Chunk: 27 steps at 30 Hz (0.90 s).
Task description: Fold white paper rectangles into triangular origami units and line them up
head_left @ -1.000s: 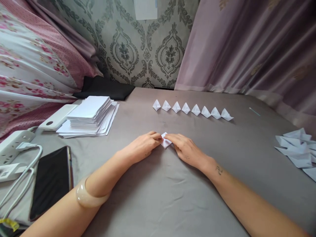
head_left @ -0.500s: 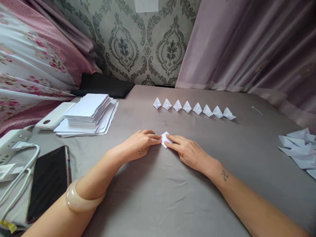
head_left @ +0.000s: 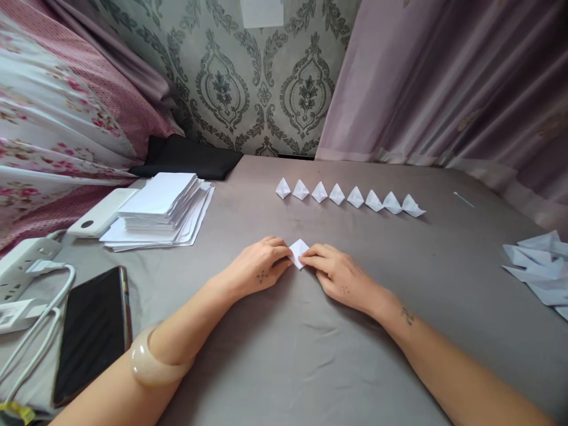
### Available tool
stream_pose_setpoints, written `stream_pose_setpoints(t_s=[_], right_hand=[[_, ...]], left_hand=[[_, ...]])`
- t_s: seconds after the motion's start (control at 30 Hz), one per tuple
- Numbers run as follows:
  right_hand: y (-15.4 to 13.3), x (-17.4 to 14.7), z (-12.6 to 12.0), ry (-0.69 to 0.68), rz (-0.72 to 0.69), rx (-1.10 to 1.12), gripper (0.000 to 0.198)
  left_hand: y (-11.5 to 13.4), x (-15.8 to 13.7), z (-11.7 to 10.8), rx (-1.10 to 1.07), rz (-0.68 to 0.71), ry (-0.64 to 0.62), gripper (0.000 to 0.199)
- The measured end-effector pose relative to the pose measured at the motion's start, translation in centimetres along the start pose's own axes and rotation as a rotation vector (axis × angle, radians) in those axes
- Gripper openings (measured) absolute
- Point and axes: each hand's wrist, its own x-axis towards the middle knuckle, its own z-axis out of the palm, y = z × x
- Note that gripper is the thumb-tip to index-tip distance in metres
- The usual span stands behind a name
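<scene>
So our left hand (head_left: 261, 267) has the folded paper (head_left: 300, 249) pinched at its left side and our right hand (head_left: 339, 273) grips the other side, well in from the table (head_left: 275, 367) edges, probably to stop it sliding. Eight folded pieces (head_left: 337, 194) line up toward the far edge, likely for elbow room. No containers we can spot; the sheet stack (head_left: 155, 195) sits loose.
</scene>
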Motion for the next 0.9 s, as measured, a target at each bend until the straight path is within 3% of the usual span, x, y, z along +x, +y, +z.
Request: stream_pose_setpoints(t_s=[0.13,0.27,0.53,0.9], right_hand=[[0.3,0.2,0.3,0.098,0.108,0.099,0.044],[-0.5,0.1,0.6,0.093,0.141,0.081,0.038],[-0.6,0.2,1.4,0.188,0.178,-0.030,0.013],[-0.7,0.3,1.2,0.177,0.259,-0.074,0.018]], left_hand=[[-0.5,0.5,0.9,-0.048,-0.022,0.072,0.022],[-0.9,0.7,1.4,-0.065,-0.023,0.106,0.022],[-0.3,0.6,0.8,-0.028,-0.028,0.075,0.033],[-1.0,0.7,1.6,-0.173,-0.144,0.156,0.021]])
